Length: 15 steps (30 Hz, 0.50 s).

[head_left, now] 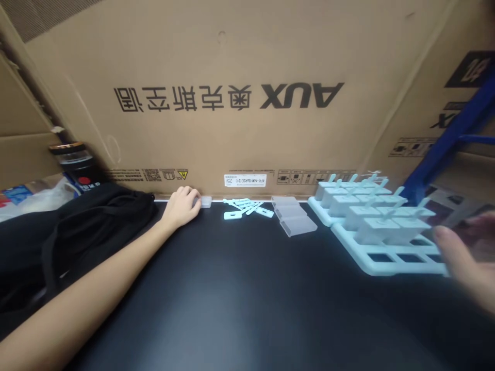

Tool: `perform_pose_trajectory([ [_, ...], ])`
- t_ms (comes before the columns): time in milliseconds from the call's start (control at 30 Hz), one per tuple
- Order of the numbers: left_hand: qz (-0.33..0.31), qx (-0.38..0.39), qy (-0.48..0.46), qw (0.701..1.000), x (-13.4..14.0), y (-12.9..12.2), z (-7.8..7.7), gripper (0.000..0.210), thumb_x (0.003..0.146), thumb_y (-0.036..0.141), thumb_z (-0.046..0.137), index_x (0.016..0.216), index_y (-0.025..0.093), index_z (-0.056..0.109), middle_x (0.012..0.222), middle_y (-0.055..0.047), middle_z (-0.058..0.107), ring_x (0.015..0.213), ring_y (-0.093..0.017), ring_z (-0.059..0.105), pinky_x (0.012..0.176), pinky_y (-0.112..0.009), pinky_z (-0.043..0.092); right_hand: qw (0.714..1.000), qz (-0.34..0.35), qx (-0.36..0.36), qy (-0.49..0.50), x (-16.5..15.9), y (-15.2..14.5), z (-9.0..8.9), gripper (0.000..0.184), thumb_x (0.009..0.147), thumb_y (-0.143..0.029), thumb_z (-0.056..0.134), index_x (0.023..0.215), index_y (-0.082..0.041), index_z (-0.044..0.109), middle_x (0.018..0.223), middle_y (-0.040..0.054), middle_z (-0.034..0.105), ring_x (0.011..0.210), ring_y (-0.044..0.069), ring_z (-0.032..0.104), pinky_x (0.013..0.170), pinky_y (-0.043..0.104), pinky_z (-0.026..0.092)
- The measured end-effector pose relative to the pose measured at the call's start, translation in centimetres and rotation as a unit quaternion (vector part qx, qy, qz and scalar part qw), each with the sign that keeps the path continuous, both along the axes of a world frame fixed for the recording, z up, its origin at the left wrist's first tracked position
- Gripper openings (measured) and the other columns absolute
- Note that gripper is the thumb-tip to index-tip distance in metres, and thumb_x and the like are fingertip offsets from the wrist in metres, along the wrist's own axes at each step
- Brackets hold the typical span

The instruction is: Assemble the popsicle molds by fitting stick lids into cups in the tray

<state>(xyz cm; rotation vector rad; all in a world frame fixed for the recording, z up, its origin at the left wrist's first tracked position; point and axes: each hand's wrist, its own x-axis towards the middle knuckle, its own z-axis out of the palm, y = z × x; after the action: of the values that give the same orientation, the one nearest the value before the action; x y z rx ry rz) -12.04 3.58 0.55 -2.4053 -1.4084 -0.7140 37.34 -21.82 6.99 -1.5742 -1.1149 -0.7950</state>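
Note:
My left hand (pixel 181 207) rests at the back of the black table, its fingers curled over a small translucent plastic piece (pixel 204 202) that looks like an ice-pop mould cup. To its right lies a loose pile of light-blue ice-pop sticks (pixel 243 207). Beyond the pile, several translucent mould cups (pixel 294 215) lie side by side. A light-blue mould tray (pixel 381 265) holds several cups capped with stick handles (pixel 381 224); its front openings have no cups in them. At the right edge, my right hand (pixel 464 263) is blurred beside the tray, thumb and fingers apart.
A large cardboard box (pixel 228 139) stands upright behind the table (pixel 232 288). Black cloth or a bag (pixel 85 226) lies at the left, with a dark bottle (pixel 79 165) behind it. A blue metal bar (pixel 448 134) slants up at the right.

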Motion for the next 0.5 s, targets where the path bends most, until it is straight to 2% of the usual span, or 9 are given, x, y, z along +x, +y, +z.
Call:
perform_pose_trajectory([
  [33,0.003,0.006,0.0,1.0,0.4,-0.3,0.1,0.022,0.092,0.033,0.044,0.096,0.021,0.062,0.1,-0.01,0.06,0.101,-0.031,0.053,0.089,-0.045,0.044,0.996,0.006,0.008,0.086,1.9,-0.8,-0.6,0.083,0.061,-0.086,0.062,0.117,-0.025,0.058,0.091,0.0172,0.06,0.078,0.027,0.06,0.065,0.049,0.043],
  [100,0.001,0.013,0.004,1.0,1.3,-1.0,0.2,0.021,0.092,0.032,0.044,0.095,0.021,0.061,0.099,-0.01,0.061,0.1,-0.031,0.054,0.089,-0.045,0.045,0.969,0.035,-0.066,0.236,3.9,-1.5,-1.5,0.1,0.051,-0.088,0.067,0.124,-0.021,0.056,0.091,0.0178,0.06,0.077,0.026,0.06,0.066,0.048,0.044],
  [167,-0.014,0.015,0.015,1.0,2.4,-1.8,0.2,0.02,0.092,0.032,0.045,0.096,0.021,0.062,0.1,-0.01,0.062,0.099,-0.03,0.055,0.088,-0.045,0.046,0.93,0.056,-0.174,0.32,4.4,-1.6,-1.7,0.105,0.054,-0.082,0.072,0.131,-0.014,0.053,0.094,0.0204,0.061,0.078,0.024,0.06,0.071,0.044,0.047],
  [233,-0.031,0.015,0.027,0.999,3.4,-2.6,0.2,0.021,0.092,0.031,0.045,0.101,0.021,0.062,0.105,-0.011,0.063,0.103,-0.031,0.055,0.09,-0.046,0.046,0.907,0.053,-0.249,0.336,4.3,-1.2,-1.7,0.103,0.065,-0.072,0.073,0.138,-0.005,0.047,0.103,0.026,0.061,0.082,0.024,0.061,0.074,0.04,0.048],
  [300,-0.046,0.017,0.039,0.998,4.4,-3.4,0.2,0.024,0.094,0.031,0.044,0.107,0.021,0.061,0.111,-0.011,0.063,0.108,-0.031,0.055,0.095,-0.047,0.045,0.904,0.037,-0.287,0.316,4.7,-0.7,-1.7,0.095,0.074,-0.062,0.071,0.142,-0.001,0.043,0.109,0.0294,0.061,0.085,0.025,0.062,0.076,0.039,0.048],
  [367,-0.064,0.009,0.043,0.997,5.3,-4.2,0.2,0.026,0.096,0.032,0.042,0.113,0.022,0.059,0.114,-0.01,0.064,0.113,-0.029,0.055,0.099,-0.045,0.045,0.901,0.022,-0.326,0.287,5.5,-0.1,-1.9,0.082,0.078,-0.051,0.071,0.139,-0.003,0.047,0.109,0.0289,0.063,0.085,0.025,0.063,0.077,0.039,0.047],
  [433,-0.09,-0.02,0.024,0.995,6.3,-5.2,0.1,0.029,0.099,0.034,0.039,0.119,0.022,0.057,0.12,-0.009,0.063,0.118,-0.027,0.055,0.104,-0.044,0.044,0.887,0.017,-0.388,0.251,6.4,0.4,-2.0,0.063,0.077,-0.042,0.073,0.127,-0.008,0.059,0.107,0.0262,0.065,0.084,0.025,0.063,0.078,0.041,0.045],
  [500,-0.117,-0.065,0.003,0.991,7.3,-6.0,0.0,0.037,0.101,0.04,0.036,0.129,0.021,0.052,0.135,-0.011,0.056,0.13,-0.027,0.05,0.112,-0.045,0.039,0.87,0.02,-0.442,0.216,6.8,0.8,-2.1,0.04,0.076,-0.036,0.075,0.107,-0.012,0.069,0.105,0.0242,0.068,0.083,0.025,0.063,0.077,0.04,0.044],
])
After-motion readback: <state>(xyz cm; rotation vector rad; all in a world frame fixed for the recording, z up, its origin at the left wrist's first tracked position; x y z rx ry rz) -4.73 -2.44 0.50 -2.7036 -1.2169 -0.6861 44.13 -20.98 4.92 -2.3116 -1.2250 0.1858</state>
